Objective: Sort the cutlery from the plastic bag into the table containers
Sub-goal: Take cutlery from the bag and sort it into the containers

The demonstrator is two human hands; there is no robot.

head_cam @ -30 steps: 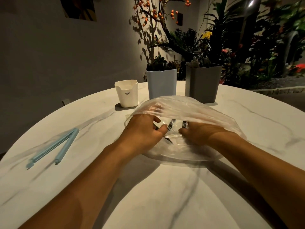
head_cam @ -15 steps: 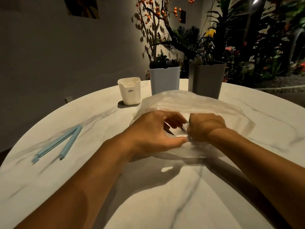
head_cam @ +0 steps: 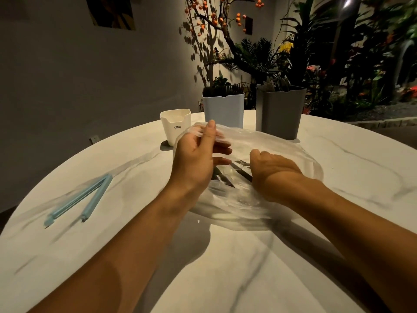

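Note:
A clear plastic bag (head_cam: 277, 150) lies on the round marble table (head_cam: 225, 267), its mouth facing me. My left hand (head_cam: 196, 159) pinches the bag's upper edge and lifts it, thumb up. My right hand (head_cam: 270, 172) reaches into the opening, fingers curled around dark-handled cutlery (head_cam: 239, 172) inside. Behind the bag stand three containers: a small white cup (head_cam: 176, 129), a light blue holder (head_cam: 223, 111) and a taller grey holder (head_cam: 281, 111), both tall ones with cutlery in them.
A light blue bag-sealing clip (head_cam: 83, 199) lies open on the table to the left. Plants and a branch with orange berries stand behind the table against the wall.
My left hand has lifted the bag's upper edge, opening its mouth wider. My right hand has gone deeper inside and closed on the cutlery.

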